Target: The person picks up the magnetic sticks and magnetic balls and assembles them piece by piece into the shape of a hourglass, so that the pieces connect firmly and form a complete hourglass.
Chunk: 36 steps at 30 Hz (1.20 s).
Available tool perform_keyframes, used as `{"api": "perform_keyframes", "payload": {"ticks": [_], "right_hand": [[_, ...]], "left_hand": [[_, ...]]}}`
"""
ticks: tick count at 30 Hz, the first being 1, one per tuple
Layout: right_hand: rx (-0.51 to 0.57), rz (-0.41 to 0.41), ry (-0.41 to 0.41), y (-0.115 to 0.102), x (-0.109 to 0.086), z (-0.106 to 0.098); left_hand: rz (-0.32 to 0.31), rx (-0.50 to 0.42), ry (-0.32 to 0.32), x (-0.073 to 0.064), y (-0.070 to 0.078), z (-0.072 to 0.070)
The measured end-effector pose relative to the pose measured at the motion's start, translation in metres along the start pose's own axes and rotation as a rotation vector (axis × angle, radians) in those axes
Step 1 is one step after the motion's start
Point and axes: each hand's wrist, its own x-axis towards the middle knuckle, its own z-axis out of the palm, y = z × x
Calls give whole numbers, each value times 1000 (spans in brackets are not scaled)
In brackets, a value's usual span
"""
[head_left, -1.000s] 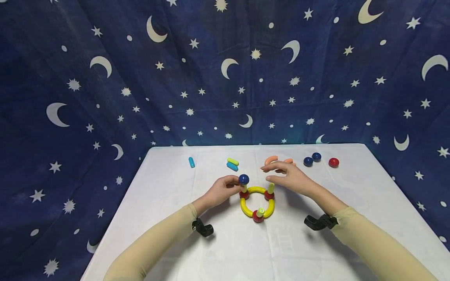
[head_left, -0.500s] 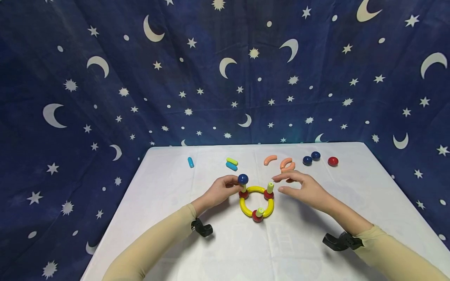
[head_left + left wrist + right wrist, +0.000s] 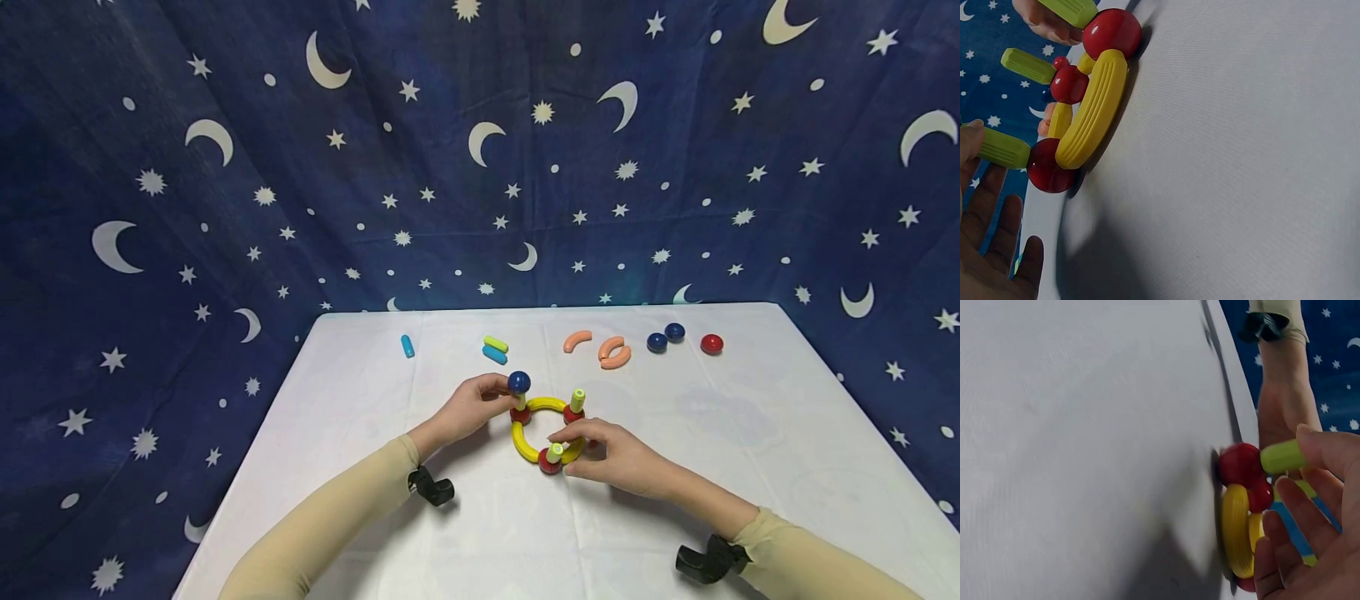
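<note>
A ring of yellow curved toy rods [image 3: 521,444] and red balls [image 3: 550,462] lies on the table, with green sticks standing up from the balls. My left hand [image 3: 472,408] pinches the far left green stick [image 3: 1002,149], which bears a dark blue ball [image 3: 519,382]. Around the front green stick [image 3: 555,452], my right hand [image 3: 618,458] is spread, thumb and index finger on either side; in the right wrist view the thumb overlaps the stick's end, but firm contact cannot be made out. A third green stick [image 3: 577,400] stands at the far right of the ring.
At the back of the white table [image 3: 360,400] lie a lone blue stick [image 3: 407,346], a green stick [image 3: 496,343] beside another blue stick [image 3: 494,355], orange curved rods [image 3: 577,341], dark blue balls [image 3: 657,342] and a red ball [image 3: 712,344]. A starry curtain [image 3: 450,208] hangs behind.
My right hand has come from the orange rods, first rightward, then down toward me to the ring's front stick. The left hand keeps its place at the blue-topped stick.
</note>
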Motion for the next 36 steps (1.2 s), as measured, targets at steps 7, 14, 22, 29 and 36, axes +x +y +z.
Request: {"api": "perform_keyframes", "payload": {"ticks": [7,14,22,29,36], "right_hand": [[17,45,46,1,8,9],[30,125,132,-1,18,17],[82,141,234,-4,25,26],[95,124,235,-5,25,29],[88,121,238,-6,25,30]], "left_hand": [[-4,-7,-1,0,0,0],[8,13,-14,0,2,0],[57,93,-39,2,4,0],[74,150,-66,2,5,0],[122,238,-82,2,7,0]]}}
